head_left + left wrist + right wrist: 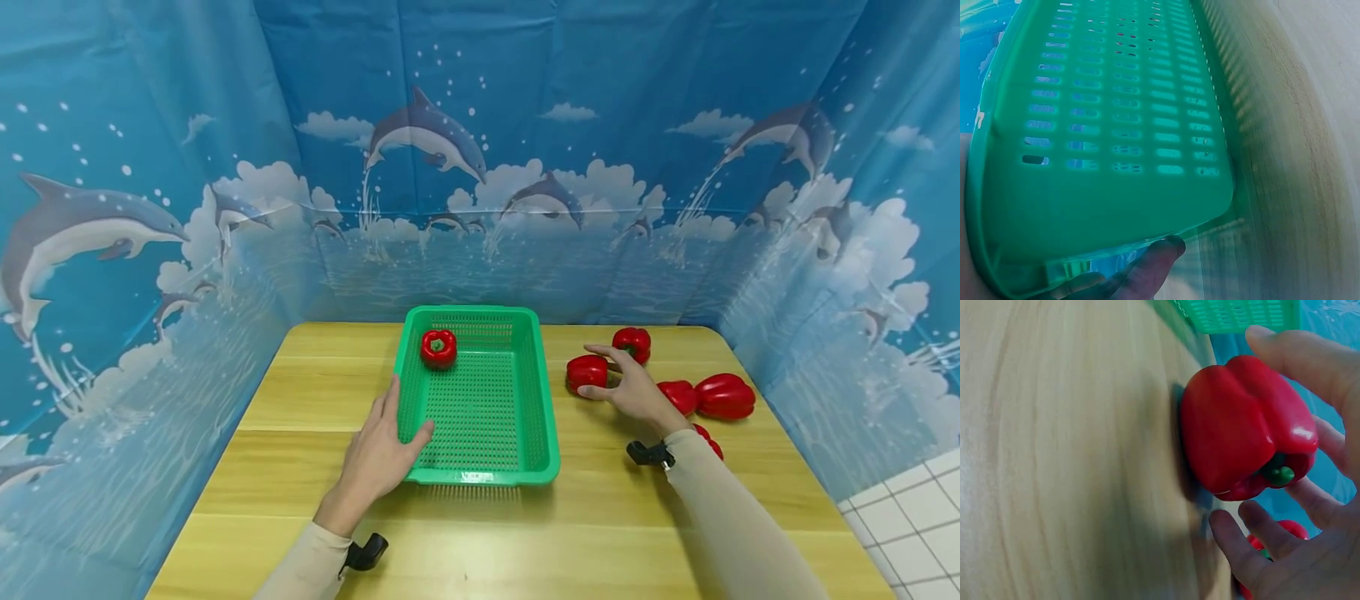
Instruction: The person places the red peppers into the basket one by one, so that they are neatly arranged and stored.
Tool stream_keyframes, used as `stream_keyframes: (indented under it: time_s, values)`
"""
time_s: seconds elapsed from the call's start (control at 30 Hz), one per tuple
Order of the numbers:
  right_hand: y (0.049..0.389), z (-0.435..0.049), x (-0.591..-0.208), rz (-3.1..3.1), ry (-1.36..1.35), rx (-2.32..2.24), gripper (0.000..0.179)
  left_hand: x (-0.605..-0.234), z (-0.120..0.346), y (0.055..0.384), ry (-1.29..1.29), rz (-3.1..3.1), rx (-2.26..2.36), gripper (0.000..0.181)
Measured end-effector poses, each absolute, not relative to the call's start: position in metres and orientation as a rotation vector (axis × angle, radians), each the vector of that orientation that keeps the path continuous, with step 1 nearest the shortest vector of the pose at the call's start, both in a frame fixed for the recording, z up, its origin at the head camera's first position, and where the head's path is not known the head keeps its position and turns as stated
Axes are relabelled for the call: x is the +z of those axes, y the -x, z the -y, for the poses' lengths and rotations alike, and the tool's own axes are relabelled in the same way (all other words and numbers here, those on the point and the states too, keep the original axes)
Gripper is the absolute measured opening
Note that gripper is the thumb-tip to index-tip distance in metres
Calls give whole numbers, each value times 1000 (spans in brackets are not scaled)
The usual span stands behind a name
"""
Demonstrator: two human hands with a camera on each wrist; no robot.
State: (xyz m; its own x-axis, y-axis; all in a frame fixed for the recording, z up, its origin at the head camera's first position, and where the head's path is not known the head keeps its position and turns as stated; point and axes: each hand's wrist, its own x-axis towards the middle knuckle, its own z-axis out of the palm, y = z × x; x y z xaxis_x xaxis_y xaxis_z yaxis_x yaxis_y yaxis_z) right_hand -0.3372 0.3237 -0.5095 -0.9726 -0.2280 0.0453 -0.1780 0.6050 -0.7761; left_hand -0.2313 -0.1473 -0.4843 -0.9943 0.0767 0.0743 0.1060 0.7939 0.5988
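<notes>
My left hand (pixel 378 450) holds the near left side of a green plastic basket (pixel 551 417), thumb over the rim and fingers along the outer wall. In the left wrist view the basket's slotted wall (pixel 1104 206) fills much of the frame, with fingers (pixel 1157 265) past its corner. A red bell pepper (pixel 438 349) stands inside the basket at the far left. Right of the basket, my right hand (pixel 633 387) spreads around another red bell pepper (pixel 1235 425), thumb on one side and fingers on the other. Its green stem (pixel 1280 475) faces the palm.
More red bell peppers lie around the right hand: one behind it (pixel 632 343), two side by side to the right (pixel 678 397) (pixel 725 396), and one partly hidden by the forearm (pixel 708 442). A dolphin-print curtain (pixel 480 250) encloses the wooden table (pixel 300 467).
</notes>
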Motion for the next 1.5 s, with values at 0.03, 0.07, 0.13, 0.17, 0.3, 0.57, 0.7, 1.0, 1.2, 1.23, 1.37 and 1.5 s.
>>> stream_keyframes:
  time_s: [0.03,0.07,0.13,0.17,0.3,0.57,0.7,1.0,1.2,1.23,1.37,1.5]
  values:
    - [337,-324,-511,-2756,350,-1335,87,-484,147,231,152,2931,-983,106]
    - [338,-324,-512,-2749,352,-1341,87,-485,147,232,155,2931,-980,106]
    - [338,-325,-513,-2738,350,-1364,85,-485,147,232,159,2932,-981,106]
    - [338,-325,-513,-2731,348,-1376,84,-485,147,232,161,2933,-982,106]
    - [339,-324,-512,-2714,357,-1396,81,-485,147,233,159,2927,-989,106]
    - [338,-324,-514,-2734,342,-1355,78,-487,146,233,160,2921,-987,105]
    - [338,-325,-516,-2733,341,-1349,78,-487,146,232,156,2920,-997,105]
    - [340,-324,-515,-2727,324,-1353,78,-487,145,232,146,2915,-1007,104]
    - [341,-323,-515,-2732,346,-1362,76,-488,146,232,151,2914,-1003,104]
    - [340,-323,-515,-2736,348,-1359,76,-488,146,232,152,2916,-1002,104]
    - [340,-323,-515,-2735,345,-1367,76,-488,147,233,151,2922,-1001,104]
    - [340,-322,-514,-2724,341,-1395,77,-487,147,234,150,2920,-994,104]
